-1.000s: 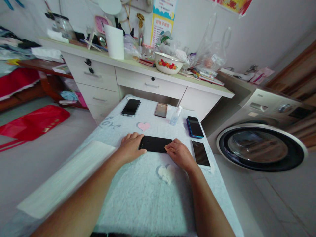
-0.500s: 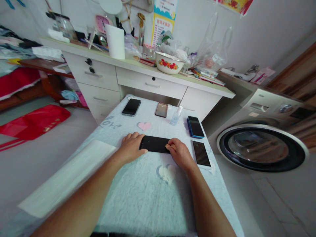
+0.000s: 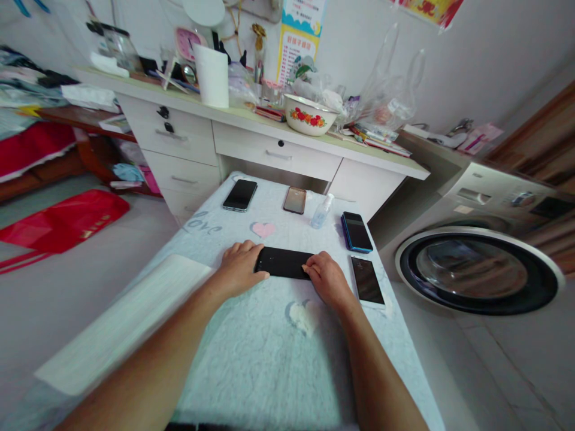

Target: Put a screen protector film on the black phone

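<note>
Watching remotely, I see the phone [image 3: 284, 263] lying flat on the tabletop [image 3: 251, 359], at twelve o'clock from me. The left hand [image 3: 239, 267] is clamped on its nine o'clock end; the right hand [image 3: 328, 278], fingertips bunched on what looks like a tan scrap [image 3: 305, 268], touches the three o'clock end. I judge it light, stiff, slick and breakable: best held by its long edges, gently.

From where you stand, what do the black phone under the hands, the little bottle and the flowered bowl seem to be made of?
Black phone: matte, probably plastic or coated metal; its surface shows no sharp reflections.
Bottle: likely clear plastic, since it looks see-through.
Bowl: perhaps enamelled metal or glazed ceramic, given its glossy white wall.
</note>
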A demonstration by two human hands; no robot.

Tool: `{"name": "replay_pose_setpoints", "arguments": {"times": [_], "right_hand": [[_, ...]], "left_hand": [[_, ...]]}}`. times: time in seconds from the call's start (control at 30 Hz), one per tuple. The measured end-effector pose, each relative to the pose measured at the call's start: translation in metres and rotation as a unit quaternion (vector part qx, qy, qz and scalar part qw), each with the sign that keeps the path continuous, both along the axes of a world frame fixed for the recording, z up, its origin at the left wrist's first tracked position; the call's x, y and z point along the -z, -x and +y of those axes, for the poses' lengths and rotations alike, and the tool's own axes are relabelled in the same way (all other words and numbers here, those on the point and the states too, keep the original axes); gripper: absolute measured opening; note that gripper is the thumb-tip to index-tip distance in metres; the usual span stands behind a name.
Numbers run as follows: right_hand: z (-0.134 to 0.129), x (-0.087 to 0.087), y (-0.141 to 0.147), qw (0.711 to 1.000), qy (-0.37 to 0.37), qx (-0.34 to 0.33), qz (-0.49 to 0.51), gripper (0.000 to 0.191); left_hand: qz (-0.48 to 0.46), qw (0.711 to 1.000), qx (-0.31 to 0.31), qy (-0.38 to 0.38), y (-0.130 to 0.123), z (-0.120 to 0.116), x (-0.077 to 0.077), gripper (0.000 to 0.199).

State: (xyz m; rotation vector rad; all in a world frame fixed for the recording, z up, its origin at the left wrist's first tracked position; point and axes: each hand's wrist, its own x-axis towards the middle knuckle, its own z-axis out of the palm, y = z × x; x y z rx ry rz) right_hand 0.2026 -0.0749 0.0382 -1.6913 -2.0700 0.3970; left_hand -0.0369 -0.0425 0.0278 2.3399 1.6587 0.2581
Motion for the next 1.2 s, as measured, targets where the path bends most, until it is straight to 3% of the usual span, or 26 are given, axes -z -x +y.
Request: {"name": "replay_pose_setpoints", "arguments": {"times": [0.27, 0.57, 0.97, 1.2], "right_hand": [[0.003, 0.005, -0.004, 1.0, -0.019, 0.004, -0.008, 0.014], [0.012, 0.009, -0.008, 0.994, -0.086, 0.068, -0.011, 0.018], [0.0, 0.009, 0.008, 0.997, -0.043, -0.057, 0.013, 0.017], [0.004, 0.011, 0.0, 0.998, -0.055, -0.001, -0.013, 0.018]], "left_hand": [[0.001, 1.0, 0.001, 0.001, 0.0, 0.0, 0.0, 0.062], [0.004, 1.0, 0.001, 0.005, -0.001, -0.001, -0.002, 0.062], [0.0, 1.0, -0.005, 0.007, -0.002, -0.002, -0.003, 0.061], [-0.003, 1.0, -0.004, -0.006, -0.001, 0.0, 0.002, 0.061]]}}
